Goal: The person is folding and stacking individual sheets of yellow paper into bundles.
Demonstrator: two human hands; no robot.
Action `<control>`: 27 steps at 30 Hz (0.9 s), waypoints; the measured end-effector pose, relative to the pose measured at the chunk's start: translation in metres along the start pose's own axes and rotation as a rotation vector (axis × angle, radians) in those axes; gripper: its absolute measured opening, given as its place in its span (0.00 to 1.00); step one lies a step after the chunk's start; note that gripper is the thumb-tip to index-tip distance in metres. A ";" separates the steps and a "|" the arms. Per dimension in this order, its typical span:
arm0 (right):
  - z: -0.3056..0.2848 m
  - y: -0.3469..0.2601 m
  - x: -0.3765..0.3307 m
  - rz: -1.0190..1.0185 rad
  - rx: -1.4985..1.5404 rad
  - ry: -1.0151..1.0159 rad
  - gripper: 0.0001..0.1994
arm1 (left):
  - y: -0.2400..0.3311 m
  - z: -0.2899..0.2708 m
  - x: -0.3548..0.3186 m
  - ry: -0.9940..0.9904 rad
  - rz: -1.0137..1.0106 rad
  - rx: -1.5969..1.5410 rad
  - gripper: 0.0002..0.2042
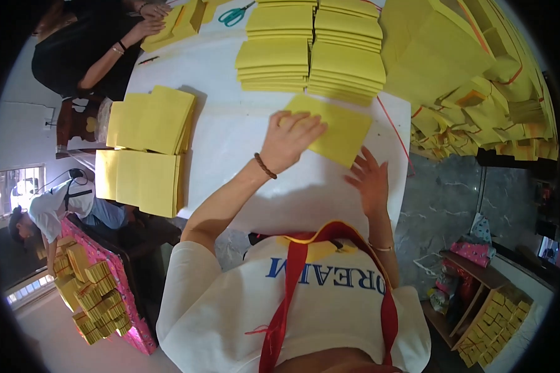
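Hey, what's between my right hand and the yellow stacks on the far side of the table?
In the head view, a yellow sheet lies between your right hand and those yellow stacks, with your left hand over its left part.

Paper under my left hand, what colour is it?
The paper is yellow; it shows best in the head view.

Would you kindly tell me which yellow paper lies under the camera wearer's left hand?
The slanted yellow piece, below the straight central stacks; the left hand partly covers it.
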State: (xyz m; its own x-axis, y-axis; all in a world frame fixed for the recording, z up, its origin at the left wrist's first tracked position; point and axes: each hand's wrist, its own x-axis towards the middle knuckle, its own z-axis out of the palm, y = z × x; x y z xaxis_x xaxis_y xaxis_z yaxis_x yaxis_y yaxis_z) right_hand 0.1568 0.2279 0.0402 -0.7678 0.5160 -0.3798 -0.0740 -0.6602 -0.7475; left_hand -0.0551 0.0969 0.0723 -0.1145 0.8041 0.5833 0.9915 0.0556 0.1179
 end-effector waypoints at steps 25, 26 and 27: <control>0.054 0.013 0.019 0.079 -0.022 -0.137 0.22 | 0.005 -0.023 -0.056 0.230 -1.224 -1.271 0.32; 0.048 0.011 0.018 0.088 -0.032 -0.138 0.22 | -0.011 -0.022 -0.052 0.245 -1.138 -1.230 0.30; 0.039 0.007 0.022 0.104 -0.032 -0.182 0.20 | -0.030 -0.021 -0.047 0.269 -1.051 -1.183 0.28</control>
State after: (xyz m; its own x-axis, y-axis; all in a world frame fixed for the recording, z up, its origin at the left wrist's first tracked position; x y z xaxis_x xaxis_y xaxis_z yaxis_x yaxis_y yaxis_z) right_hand 0.1143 0.2133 0.0481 -0.8727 0.3369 -0.3532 0.0297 -0.6857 -0.7273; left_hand -0.0812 0.0452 0.0581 -0.8154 0.5766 -0.0510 -0.1183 -0.0798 0.9898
